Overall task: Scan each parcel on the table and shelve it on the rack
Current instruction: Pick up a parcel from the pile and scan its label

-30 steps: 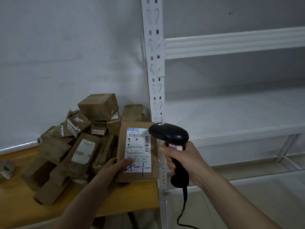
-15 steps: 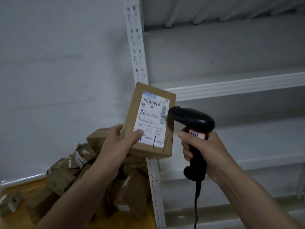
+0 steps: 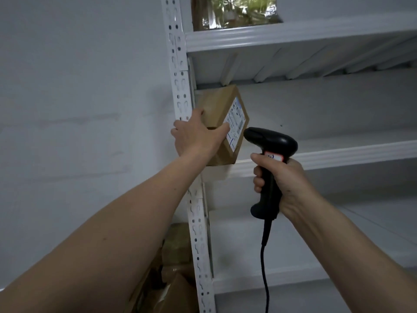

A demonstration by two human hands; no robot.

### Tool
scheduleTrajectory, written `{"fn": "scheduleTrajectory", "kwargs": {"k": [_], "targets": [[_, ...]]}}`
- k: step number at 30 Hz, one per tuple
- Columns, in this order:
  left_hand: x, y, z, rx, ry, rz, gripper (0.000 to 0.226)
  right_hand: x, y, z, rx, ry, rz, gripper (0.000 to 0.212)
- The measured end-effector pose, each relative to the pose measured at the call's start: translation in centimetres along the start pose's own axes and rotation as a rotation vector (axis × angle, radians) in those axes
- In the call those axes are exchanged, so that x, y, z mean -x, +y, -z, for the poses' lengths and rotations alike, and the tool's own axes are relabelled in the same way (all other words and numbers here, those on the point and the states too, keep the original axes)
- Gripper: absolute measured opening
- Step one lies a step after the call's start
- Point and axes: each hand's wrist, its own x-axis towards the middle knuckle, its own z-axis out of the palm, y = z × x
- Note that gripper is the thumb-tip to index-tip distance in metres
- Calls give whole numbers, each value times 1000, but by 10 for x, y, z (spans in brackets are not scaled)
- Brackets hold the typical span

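My left hand (image 3: pixel 196 135) grips a brown cardboard parcel (image 3: pixel 217 109) with a white shipping label on its right face. The parcel is tilted at the left end of a white rack shelf (image 3: pixel 338 154), just right of the rack's upright post (image 3: pixel 180 98); whether it rests on the shelf I cannot tell. My right hand (image 3: pixel 284 184) holds a black barcode scanner (image 3: pixel 270 143) by its handle, its head close to the label. The scanner's cable hangs down. More brown parcels (image 3: pixel 176 285) show at the bottom, left of the post, partly hidden by my left arm.
The white metal rack fills the right side with several shelves, including an upper shelf (image 3: pixel 293 35) and a lower one (image 3: pixel 270 279). A grey wall (image 3: pixel 79 109) is on the left. A window with greenery (image 3: pixel 234 10) shows above the top shelf.
My left hand lifted the parcel from the table pile up and right to the rack shelf, turning it. The scanner hand rose alongside. My view tilted upward.
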Motion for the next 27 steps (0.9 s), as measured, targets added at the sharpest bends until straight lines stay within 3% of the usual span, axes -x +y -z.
{"fn": "scheduleTrajectory", "kwargs": {"k": [9, 12, 17, 27], "targets": [[-18, 12, -39, -169, 168, -26, 65, -37, -4, -9, -10, 16, -31, 16], [-16, 1, -53, -205, 98, -24, 79, -43, 3, -8, 11, 2, -32, 15], [-3, -17, -63, -53, 86, -72, 108, -48, 17, 0, 10, 14, -44, 12], [-20, -25, -86, -72, 138, -5, 87, -62, 26, -4, 42, 34, -76, 13]]}}
